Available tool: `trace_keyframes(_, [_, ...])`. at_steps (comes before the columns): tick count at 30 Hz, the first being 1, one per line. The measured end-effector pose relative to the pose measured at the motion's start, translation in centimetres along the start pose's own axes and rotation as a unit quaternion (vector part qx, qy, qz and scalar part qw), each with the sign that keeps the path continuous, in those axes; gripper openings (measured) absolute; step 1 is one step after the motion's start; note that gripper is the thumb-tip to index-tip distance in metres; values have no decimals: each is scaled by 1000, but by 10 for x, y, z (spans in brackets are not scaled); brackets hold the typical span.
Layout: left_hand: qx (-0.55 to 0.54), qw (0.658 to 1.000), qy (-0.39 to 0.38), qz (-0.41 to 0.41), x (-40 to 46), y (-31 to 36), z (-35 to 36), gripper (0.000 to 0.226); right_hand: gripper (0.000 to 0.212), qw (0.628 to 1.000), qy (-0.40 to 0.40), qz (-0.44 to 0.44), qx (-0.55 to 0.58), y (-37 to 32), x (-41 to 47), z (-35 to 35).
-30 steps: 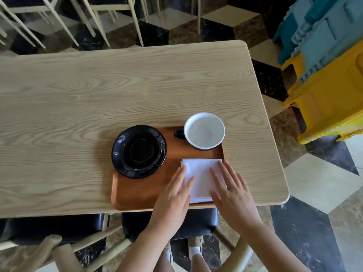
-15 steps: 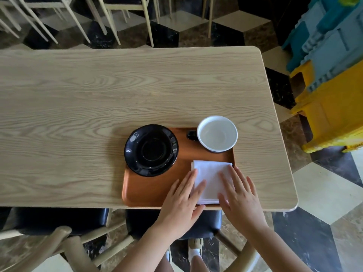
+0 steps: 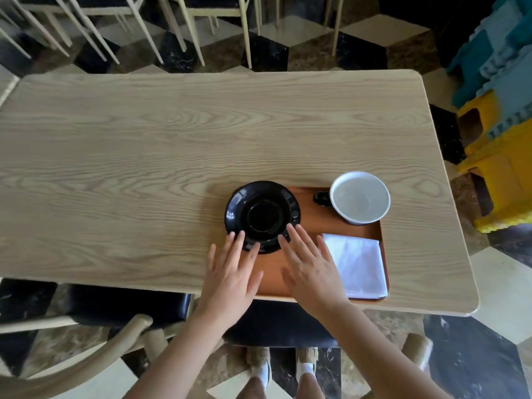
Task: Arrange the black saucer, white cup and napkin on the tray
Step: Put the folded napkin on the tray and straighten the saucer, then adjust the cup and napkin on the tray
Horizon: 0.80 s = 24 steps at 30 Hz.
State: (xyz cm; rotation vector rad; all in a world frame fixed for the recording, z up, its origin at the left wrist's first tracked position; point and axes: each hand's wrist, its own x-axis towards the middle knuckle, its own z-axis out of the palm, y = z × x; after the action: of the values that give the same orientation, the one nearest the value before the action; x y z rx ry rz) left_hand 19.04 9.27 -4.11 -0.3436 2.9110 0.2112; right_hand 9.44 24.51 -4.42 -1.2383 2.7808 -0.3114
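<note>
Both hands have left the napkin [image 3: 355,266] at lower right for the black saucer [image 3: 262,216] at centre. Left hand [image 3: 230,279] and right hand [image 3: 309,272] have fingers spread flat, grasping nothing. Judged: napkin placed; saucer adjustment next.

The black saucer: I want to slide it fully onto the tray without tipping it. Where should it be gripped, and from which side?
Take the black saucer by its raised outer rim, at two opposite points on the near edge, coming from the person's side where the left hand and right hand already reach it. It lies flat and upright, overhanging the tray, so the shallow rim is probably the only graspable part.
</note>
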Motion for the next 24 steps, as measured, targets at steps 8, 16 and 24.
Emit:
trace_keyframes(8, [-27, 999, 11, 17, -6, -19, 2, 56, 52, 1000, -8, 21, 18, -7, -2, 13])
trace_keyframes(16, [-42, 998, 25, 48, -23, -25, 10, 55, 46, 999, 6, 20, 27, -15, -19, 11])
trace_keyframes(24, [-38, 997, 19, 71, -36, -27, 14, 55, 48, 1000, -2, 22, 16, -20, -35, 11])
